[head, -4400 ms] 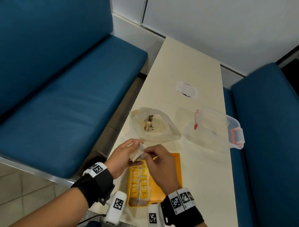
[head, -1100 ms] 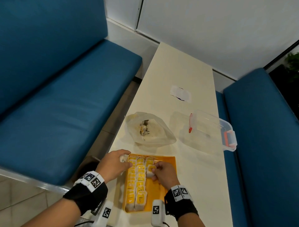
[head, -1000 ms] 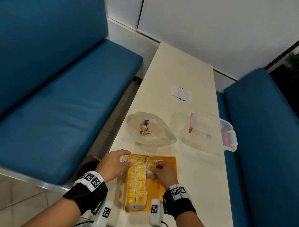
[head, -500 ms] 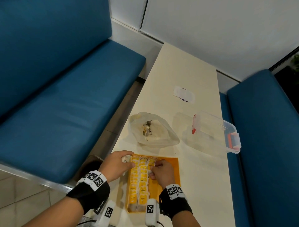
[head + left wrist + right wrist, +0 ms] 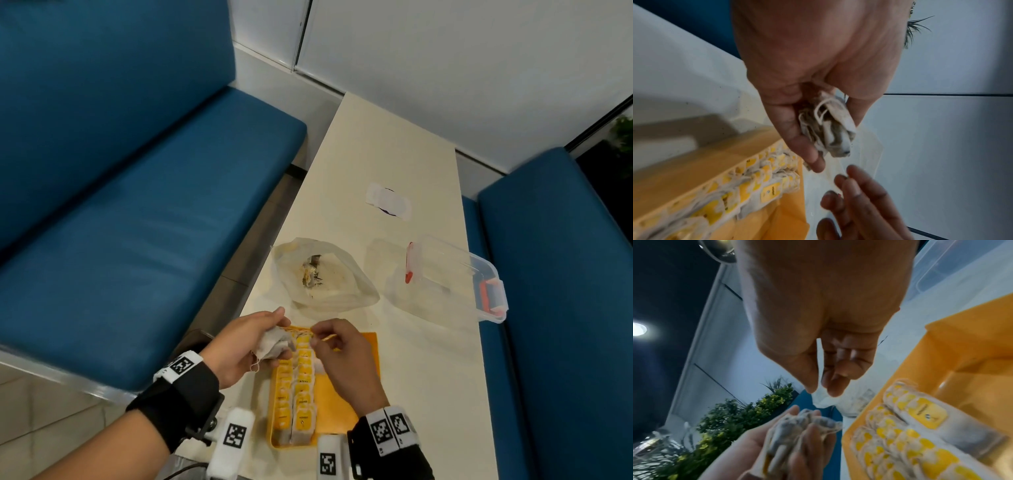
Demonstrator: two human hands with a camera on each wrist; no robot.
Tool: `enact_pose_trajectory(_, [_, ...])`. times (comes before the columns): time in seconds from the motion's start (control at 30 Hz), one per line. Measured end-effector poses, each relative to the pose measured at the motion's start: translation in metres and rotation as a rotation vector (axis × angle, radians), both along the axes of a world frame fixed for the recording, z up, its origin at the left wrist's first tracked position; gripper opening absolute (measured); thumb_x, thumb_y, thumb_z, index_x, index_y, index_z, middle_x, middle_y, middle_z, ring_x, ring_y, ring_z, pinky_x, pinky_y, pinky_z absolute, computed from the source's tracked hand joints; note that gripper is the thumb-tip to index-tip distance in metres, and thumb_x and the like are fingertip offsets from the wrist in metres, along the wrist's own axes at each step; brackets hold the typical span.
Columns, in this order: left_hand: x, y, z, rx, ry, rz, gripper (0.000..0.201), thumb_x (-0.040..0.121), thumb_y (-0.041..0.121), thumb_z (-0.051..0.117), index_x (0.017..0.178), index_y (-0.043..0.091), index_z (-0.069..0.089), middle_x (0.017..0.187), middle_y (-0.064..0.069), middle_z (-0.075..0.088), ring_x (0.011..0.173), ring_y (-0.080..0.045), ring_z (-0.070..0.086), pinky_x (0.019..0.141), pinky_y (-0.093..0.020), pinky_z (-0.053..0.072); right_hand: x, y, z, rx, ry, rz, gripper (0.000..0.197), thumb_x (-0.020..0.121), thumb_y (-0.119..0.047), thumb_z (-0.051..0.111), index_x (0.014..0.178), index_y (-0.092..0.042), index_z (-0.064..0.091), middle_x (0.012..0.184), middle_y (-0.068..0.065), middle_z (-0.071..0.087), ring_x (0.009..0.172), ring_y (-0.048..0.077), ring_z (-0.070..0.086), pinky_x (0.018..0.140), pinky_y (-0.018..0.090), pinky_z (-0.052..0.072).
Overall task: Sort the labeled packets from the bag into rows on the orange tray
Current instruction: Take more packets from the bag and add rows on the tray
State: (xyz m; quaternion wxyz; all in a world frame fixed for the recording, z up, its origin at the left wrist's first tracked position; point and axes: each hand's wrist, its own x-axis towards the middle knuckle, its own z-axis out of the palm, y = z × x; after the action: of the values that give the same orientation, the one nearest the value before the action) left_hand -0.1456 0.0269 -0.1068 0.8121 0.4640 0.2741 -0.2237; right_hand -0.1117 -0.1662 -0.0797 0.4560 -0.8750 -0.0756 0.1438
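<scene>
Lying nearest on the cream table (image 5: 394, 171), the orange tray (image 5: 363, 373) holds two overlapping rows of yellow-labeled packets (image 5: 301, 387) along its left side. Half a second ago both hands rested low on the tray; now they have lifted above its far edge. The left hand (image 5: 246, 346) curls around a crumpled bunch of packets (image 5: 274, 344). The right hand (image 5: 342, 356) has thumb and forefinger pinched together, seemingly on a thin string; what they grip cannot be told for sure. Beyond lies the plastic bag (image 5: 325, 274), unmoved, then a clear lidded box (image 5: 455, 274) to its right, and a white sticker (image 5: 388, 202) farthest off.
</scene>
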Motion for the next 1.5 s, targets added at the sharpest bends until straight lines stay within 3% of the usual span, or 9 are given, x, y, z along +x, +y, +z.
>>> enact_pose_trajectory(0.13, [0.000, -0.006, -0.002, -0.151, 0.038, 0.060, 0.030, 0.102, 0.024, 0.054, 0.123, 0.006, 0.066, 0.114, -0.025, 0.073, 0.094, -0.037, 0.074, 0.065, -0.036, 0.062, -0.007, 0.008, 0.005, 0.028, 0.039, 0.120, 0.038, 0.087, -0.006, 0.066, 0.094, -0.043, 0.065, 0.105, -0.012, 0.066, 0.083, 0.012, 0.063, 0.077, 0.019, 0.052])
enact_pose_trajectory(0.27, [0.000, -0.007, -0.011, -0.184, 0.070, 0.081, 0.033, 0.098, 0.017, 0.053, 0.127, 0.006, 0.065, 0.122, -0.026, 0.070, 0.111, -0.043, 0.068, 0.101, -0.057, 0.052, -0.010, 0.006, -0.002, 0.019, 0.065, 0.090, 0.031, 0.086, -0.007, 0.068, 0.097, -0.036, 0.068, 0.107, -0.011, 0.065, 0.082, 0.012, 0.062, 0.076, 0.022, 0.053])
enact_pose_trajectory(0.33, [-0.001, -0.007, -0.015, -0.181, 0.077, 0.065, 0.034, 0.098, 0.015, 0.051, 0.128, 0.007, 0.064, 0.123, -0.025, 0.070, 0.119, -0.045, 0.064, 0.107, -0.062, 0.045, -0.010, 0.004, -0.006, 0.040, 0.080, 0.052, 0.024, 0.086, -0.011, 0.071, 0.096, -0.032, 0.070, 0.104, -0.010, 0.068, 0.081, 0.011, 0.063, 0.074, 0.021, 0.053])
enact_pose_trajectory(0.5, [-0.002, -0.011, -0.014, -0.158, 0.085, 0.039, 0.035, 0.098, 0.014, 0.048, 0.128, 0.012, 0.066, 0.120, -0.022, 0.071, 0.104, -0.039, 0.070, 0.092, -0.053, 0.056, -0.007, 0.002, -0.013, 0.051, 0.125, -0.003, 0.024, 0.085, -0.008, 0.071, 0.093, -0.031, 0.072, 0.092, -0.008, 0.072, 0.082, 0.019, 0.066, 0.079, 0.034, 0.058])
enact_pose_trajectory(0.67, [-0.001, -0.014, -0.013, -0.150, 0.089, 0.018, 0.034, 0.100, 0.018, 0.048, 0.129, 0.011, 0.064, 0.119, -0.024, 0.072, 0.100, -0.038, 0.071, 0.082, -0.047, 0.059, -0.008, -0.001, -0.010, 0.050, 0.074, 0.036, 0.038, 0.087, -0.003, 0.065, 0.099, -0.039, 0.069, 0.106, -0.013, 0.065, 0.084, 0.010, 0.060, 0.079, 0.018, 0.051])
enact_pose_trajectory(0.83, [0.000, -0.018, -0.009, -0.021, 0.045, -0.097, 0.029, 0.103, 0.025, 0.050, 0.129, 0.024, 0.064, 0.113, -0.017, 0.075, 0.089, -0.033, 0.074, 0.062, -0.035, 0.058, 0.004, -0.001, -0.006, 0.066, 0.142, -0.056, 0.016, 0.091, -0.017, 0.067, 0.103, -0.027, 0.071, 0.095, -0.009, 0.071, 0.074, 0.001, 0.064, 0.071, 0.017, 0.048])
enact_pose_trajectory(1.17, [0.002, -0.022, 0.004, 0.125, -0.072, -0.341, 0.035, 0.104, 0.057, 0.038, 0.137, 0.048, 0.046, 0.107, -0.010, 0.077, 0.079, -0.023, 0.071, 0.057, -0.026, 0.049, 0.013, 0.002, -0.010, 0.165, 0.317, -0.016, 0.005, 0.085, -0.009, 0.073, 0.088, -0.005, 0.074, 0.068, 0.011, 0.068, 0.059, 0.017, 0.060, 0.061, 0.024, 0.048])
enact_pose_trajectory(1.33, [-0.002, -0.020, 0.006, 0.119, -0.105, -0.365, 0.028, 0.104, 0.047, 0.047, 0.129, 0.038, 0.058, 0.108, -0.013, 0.076, 0.081, -0.025, 0.070, 0.060, -0.026, 0.047, 0.018, -0.001, -0.013, 0.155, 0.303, -0.111, 0.006, 0.086, -0.016, 0.074, 0.087, -0.011, 0.073, 0.081, 0.010, 0.074, 0.067, 0.016, 0.069, 0.056, 0.026, 0.047])
enact_pose_trajectory(1.5, [-0.004, -0.015, -0.004, 0.141, -0.110, -0.270, 0.025, 0.101, 0.032, 0.059, 0.125, 0.036, 0.063, 0.108, -0.013, 0.077, 0.081, -0.029, 0.069, 0.065, -0.030, 0.048, 0.023, -0.010, -0.010, 0.284, 0.420, -0.249, 0.007, 0.089, -0.006, 0.069, 0.092, 0.000, 0.069, 0.081, 0.015, 0.073, 0.074, 0.028, 0.073, 0.055, 0.031, 0.050])
